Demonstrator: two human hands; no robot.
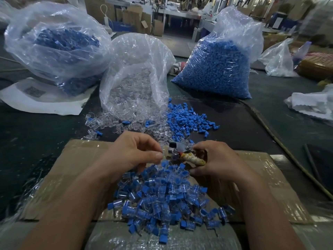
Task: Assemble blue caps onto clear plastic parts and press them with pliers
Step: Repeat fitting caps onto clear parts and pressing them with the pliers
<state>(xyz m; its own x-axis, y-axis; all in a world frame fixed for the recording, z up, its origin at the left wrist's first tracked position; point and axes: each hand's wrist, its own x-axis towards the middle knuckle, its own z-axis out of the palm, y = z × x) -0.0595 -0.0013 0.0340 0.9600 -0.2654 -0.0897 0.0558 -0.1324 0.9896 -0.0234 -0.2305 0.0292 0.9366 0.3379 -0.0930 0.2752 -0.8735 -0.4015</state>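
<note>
Blue shows through the left bag [59,42], which plays no part in this step. Next along, the taped cardboard [81,159] carries the work, and loose clear parts [115,123] lie spilled on the dark table behind it, below the clear bag [137,83]. The left hand [133,152] has its fingers curled, thumb and forefinger pinching what I take for a capped clear part [164,152]; it is too see-through for me to be sure. Below it lies the pile of finished pieces [165,195]. The pliers [177,149] point their head at those fingertips, with loose blue caps [187,120] on the table behind. The right hand [216,161] is wrapped tight round the cloth-bound handles. I judge the pressing step is in hand: next I would want the piece seated squarely between the jaws, one firm squeeze, then a drop onto the pile. The right bag [216,69] of blue caps stands beyond
</note>
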